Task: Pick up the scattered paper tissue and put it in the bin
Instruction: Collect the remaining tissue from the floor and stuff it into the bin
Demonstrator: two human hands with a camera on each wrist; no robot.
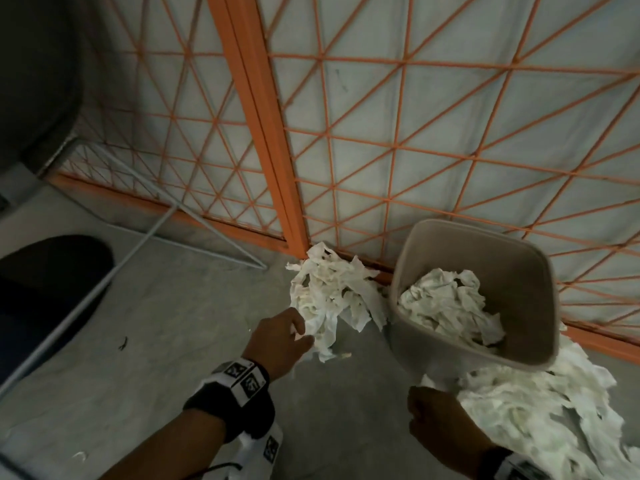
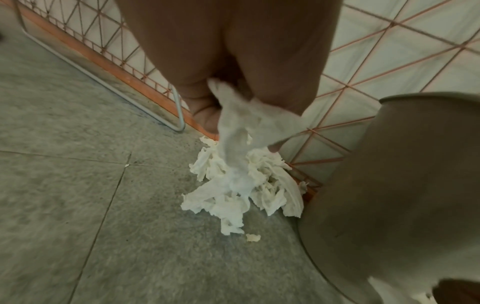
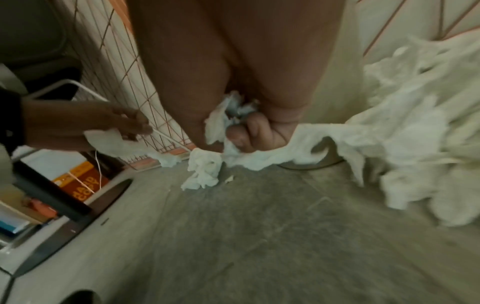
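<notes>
The orange wire fence with white cloth behind it [image 1: 381, 140] stands along the grey stone floor [image 1: 173, 341]. The tall beige plastic bin [image 1: 540, 271] sits tipped right beside the fence, and it already has crumpled white paper tissue inside [image 1: 450, 306].

A big heap of torn white tissue [image 1: 540, 410] lies on the floor on the right side of the bin. The right hand [image 1: 433, 424] is closed around one end of this heap, with its fingers [image 3: 249, 131] curled tight on the paper. The heap is long and ragged, so if the hand lifts fast, the thin paper may rip and most of it may stay on the floor.

A smaller pile of white tissue strips [image 1: 332, 292] lies on the left side of the bin, against the fence. The left hand [image 1: 280, 337] pinches a strip from this pile. Only one strip seems held, so the rest of the pile may slide off and fall back down.

The bin looks tilted, so a bump from either hand may knock it over and spill the paper out.

One tiny white scrap [image 2: 253, 237] lies alone on the floor and is easy to miss.
</notes>
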